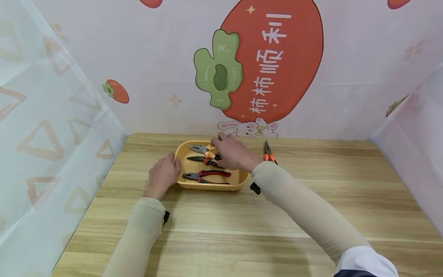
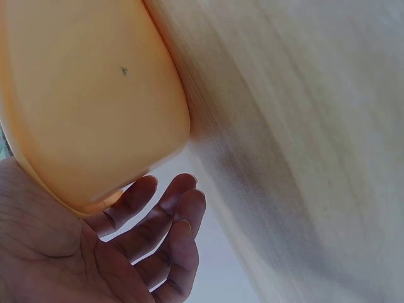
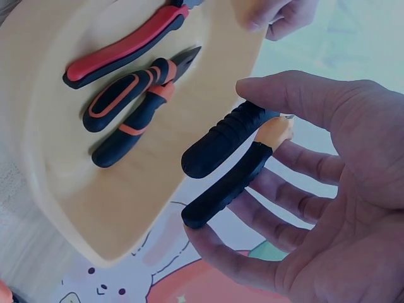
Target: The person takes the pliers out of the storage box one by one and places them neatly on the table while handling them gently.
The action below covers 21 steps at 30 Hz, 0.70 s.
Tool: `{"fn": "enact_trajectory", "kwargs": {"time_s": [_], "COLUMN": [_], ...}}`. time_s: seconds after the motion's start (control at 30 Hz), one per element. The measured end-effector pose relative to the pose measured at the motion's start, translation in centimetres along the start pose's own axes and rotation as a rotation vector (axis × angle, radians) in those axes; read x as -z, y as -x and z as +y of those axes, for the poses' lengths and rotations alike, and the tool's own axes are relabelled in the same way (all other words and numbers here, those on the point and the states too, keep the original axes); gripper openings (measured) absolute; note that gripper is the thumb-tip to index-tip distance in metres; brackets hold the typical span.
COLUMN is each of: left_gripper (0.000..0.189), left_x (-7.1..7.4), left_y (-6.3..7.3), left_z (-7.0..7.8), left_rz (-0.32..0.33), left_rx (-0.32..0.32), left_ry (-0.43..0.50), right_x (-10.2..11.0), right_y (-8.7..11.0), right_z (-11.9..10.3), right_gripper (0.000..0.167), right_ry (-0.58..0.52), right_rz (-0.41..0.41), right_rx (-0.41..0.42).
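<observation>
A yellow plastic basket [image 1: 207, 187] stands near the back of the table. My left hand [image 1: 163, 175] holds its left rim, with fingers along the outer wall; the thumb is hidden in the left wrist view. My right hand [image 1: 235, 152] reaches over the basket. Between its thumb and fingers it holds combination pliers [image 3: 221, 142] with black and light-orange handles, raised above the far side. In the basket lie long-nose pliers [image 3: 123, 104] with black and orange handles, and pliers with red and black handles [image 1: 207, 175], nearer the front wall.
Another pair of long-nose pliers [image 1: 268, 152] with orange handles lies on the wooden table [image 1: 221, 227], right of the basket; my right forearm partly hides it. A printed cloth [image 1: 155, 50] rises behind the table, with more cloth at both sides.
</observation>
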<state>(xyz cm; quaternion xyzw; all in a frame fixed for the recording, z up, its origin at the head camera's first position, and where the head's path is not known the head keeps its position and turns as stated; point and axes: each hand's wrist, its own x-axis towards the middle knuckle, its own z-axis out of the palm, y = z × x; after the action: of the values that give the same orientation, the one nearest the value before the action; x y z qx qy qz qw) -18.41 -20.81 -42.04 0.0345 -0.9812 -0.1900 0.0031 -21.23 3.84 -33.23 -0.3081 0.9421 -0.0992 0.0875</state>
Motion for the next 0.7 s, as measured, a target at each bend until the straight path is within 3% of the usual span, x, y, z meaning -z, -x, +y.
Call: {"fn": "enact_trajectory", "kwargs": {"time_s": [0.7], "left_gripper": [0.029], "left_x": [0.0], "left_y": [0.0], "left_z": [-0.1], "left_rz": [0.003], "left_rx": [-0.005], "left_ry": [-0.003], "right_x": [1.0], "right_y": [2.7], "right_z": [0.7], "right_gripper": [0.051], "right_ry": [-0.047], "right_rz": [0.087], "right_rx": [0.022]}}
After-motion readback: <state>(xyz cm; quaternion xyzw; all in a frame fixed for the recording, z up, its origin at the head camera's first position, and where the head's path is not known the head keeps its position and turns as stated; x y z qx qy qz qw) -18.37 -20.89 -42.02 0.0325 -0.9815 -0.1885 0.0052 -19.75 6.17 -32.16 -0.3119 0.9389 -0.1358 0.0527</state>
